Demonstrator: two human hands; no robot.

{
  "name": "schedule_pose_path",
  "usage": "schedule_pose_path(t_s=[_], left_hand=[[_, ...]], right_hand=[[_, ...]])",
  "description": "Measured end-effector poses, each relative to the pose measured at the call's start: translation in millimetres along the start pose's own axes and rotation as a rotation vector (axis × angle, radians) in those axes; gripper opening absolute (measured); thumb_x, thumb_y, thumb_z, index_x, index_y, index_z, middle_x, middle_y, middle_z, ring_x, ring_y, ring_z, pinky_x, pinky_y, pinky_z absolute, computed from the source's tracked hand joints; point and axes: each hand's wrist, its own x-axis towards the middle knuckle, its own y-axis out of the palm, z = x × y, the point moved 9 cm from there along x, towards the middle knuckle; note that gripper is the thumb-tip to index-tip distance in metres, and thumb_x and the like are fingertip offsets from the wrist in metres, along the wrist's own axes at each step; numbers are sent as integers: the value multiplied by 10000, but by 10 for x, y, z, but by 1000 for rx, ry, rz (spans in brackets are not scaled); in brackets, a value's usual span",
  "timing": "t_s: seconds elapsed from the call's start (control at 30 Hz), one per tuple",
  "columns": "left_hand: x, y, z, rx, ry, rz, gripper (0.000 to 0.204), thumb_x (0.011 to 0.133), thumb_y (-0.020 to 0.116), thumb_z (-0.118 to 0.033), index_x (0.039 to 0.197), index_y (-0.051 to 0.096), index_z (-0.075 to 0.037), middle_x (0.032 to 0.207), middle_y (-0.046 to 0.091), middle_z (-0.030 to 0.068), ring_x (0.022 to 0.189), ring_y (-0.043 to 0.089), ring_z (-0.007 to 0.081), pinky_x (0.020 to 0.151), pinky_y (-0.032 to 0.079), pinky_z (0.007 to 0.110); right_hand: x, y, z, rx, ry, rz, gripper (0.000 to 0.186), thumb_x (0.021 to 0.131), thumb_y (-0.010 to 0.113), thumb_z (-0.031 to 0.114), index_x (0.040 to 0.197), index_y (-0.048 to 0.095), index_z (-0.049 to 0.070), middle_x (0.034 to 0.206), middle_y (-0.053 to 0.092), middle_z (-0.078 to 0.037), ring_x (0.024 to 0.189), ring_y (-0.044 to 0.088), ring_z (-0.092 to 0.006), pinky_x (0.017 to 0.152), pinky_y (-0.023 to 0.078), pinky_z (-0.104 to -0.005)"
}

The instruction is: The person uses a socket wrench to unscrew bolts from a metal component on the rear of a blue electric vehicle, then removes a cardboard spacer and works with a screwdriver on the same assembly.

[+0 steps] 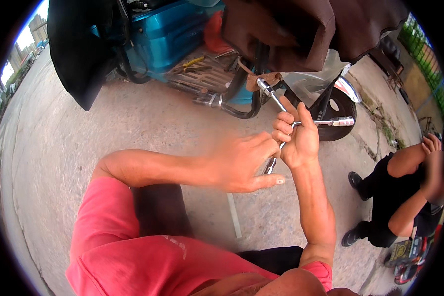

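My right hand (300, 139) is closed round the middle of a chrome three-armed socket wrench (322, 122), the index finger stretched along one arm. That arm's socket reaches a rusty bracket (267, 79) on the vehicle's frame; whether it sits on a bolt I cannot make out. A second arm points right, in front of the front wheel (348, 109). The third slants down past the fingers of my left hand (251, 163). Those fingers rest against it, half bent, while the thumb stands well apart, so this hand looks open.
A blue vehicle body (170, 34) stands ahead, with a dark brown cover (291, 29) hanging over it. Yellow-handled pliers (193, 62) and other tools lie on its footboard (202, 76). To the right a person (394, 197) in dark clothes squats, near a red machine (412, 259).
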Motion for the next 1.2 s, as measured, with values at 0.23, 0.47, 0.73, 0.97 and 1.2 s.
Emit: schedule_pose_path(t_s=[0.23,0.47,0.73,0.97,1.2], left_hand=[[-26,637,513,-1094,-547,153,291,1060,556,-295,1108,501,-13,947,673,120,837,697,192,713,568,357],[23,752,493,-1176,-563,269,272,1080,506,-258,1136,530,7,936,664,129,799,695,203,658,555,325],[25,774,495,-1197,-565,282,282,1082,499,-245,1176,537,18,920,672,132,782,698,196,658,555,328],[31,280,211,-1083,-589,204,510,1033,599,-221,1412,415,67,895,673,108,754,691,184,656,552,314],[62,67,5,-1044,-391,197,556,960,711,-242,1361,491,75,902,632,62,763,653,133,663,529,275]], right_hand=[[-27,-89,47,-54,-79,-178,520,1091,482,402,1416,497,-4,867,435,-11,675,394,-123,542,333,-247],[-442,-163,559,-1479,-22,-265,595,1027,546,521,1086,721,-44,978,735,-140,832,665,-176,736,516,-328],[-966,1135,851,-2458,-1452,-199,213,923,717,232,1001,730,34,1041,698,-120,922,647,-312,842,497,-440],[-764,359,1143,-2209,-1155,-412,244,977,650,234,874,662,13,896,609,-138,829,606,-336,754,479,-436],[-659,49,1177,-2047,-1032,-530,331,1032,579,252,852,649,-17,803,571,-156,715,577,-334,675,459,-432]])
